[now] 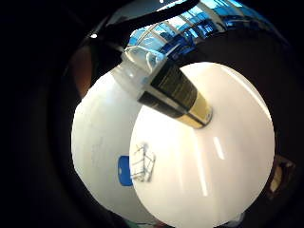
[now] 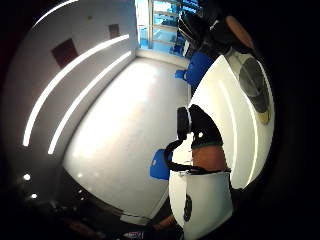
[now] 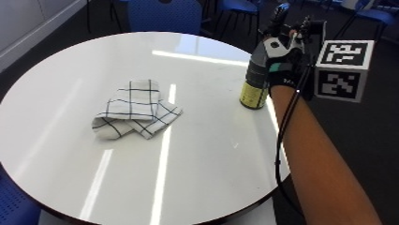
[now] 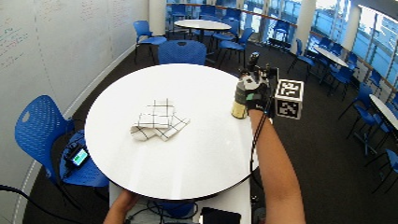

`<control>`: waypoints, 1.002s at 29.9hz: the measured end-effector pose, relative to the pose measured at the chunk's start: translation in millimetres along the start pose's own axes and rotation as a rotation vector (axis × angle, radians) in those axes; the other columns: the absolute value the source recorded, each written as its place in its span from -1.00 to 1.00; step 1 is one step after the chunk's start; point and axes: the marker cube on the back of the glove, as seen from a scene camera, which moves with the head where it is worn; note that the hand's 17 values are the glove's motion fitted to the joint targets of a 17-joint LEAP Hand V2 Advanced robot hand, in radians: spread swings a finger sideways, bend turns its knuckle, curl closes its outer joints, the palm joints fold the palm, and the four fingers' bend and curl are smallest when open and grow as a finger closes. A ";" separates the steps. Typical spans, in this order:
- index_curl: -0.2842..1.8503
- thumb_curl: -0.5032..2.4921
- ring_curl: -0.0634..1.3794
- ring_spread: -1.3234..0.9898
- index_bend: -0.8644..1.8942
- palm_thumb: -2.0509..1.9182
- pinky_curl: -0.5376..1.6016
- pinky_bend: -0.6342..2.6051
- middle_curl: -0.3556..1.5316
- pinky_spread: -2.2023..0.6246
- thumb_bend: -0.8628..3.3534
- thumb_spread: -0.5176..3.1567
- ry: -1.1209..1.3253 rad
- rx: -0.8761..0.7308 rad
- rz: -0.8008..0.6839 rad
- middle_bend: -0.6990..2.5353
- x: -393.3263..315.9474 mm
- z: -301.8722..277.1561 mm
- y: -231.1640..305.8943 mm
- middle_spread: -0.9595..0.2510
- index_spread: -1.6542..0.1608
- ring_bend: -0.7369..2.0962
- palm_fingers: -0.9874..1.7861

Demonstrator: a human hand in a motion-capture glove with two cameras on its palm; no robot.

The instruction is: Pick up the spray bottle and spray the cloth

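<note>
The spray bottle (image 3: 254, 89), dark with a yellow band at its base, stands upright near the right edge of the round white table (image 3: 205, 164). My gloved right hand (image 3: 282, 58) grips its upper part from the right, fingers curled round the neck. In the little finger side palm view the bottle (image 1: 175, 90) runs out from the palm with its base on the table. The white cloth (image 3: 134, 110) with dark check lines lies crumpled at the table's middle left, well apart from the bottle. The cloth (image 1: 142, 163) also shows in the palm view.
Blue chairs (image 3: 165, 16) stand behind the table, and another chair (image 4: 43, 126) on its left holds a small device (image 4: 78, 156). A bare hand (image 4: 118, 205) is at the table's near edge. More tables and chairs fill the room behind.
</note>
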 end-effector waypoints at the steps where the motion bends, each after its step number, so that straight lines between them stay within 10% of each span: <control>1: -0.44 -0.40 -0.48 0.13 -0.27 0.43 -0.20 -0.49 -0.23 0.70 -0.58 -0.10 -0.004 0.005 0.018 -0.41 2.1 0.3 -4.6 0.50 0.46 -0.31 0.24; 30: -0.35 -0.33 -0.43 0.08 -0.17 0.49 -0.33 -0.55 -0.20 0.71 -0.60 -0.21 0.066 -0.007 0.199 -0.38 14.1 19.1 -48.0 0.36 0.46 -0.29 0.29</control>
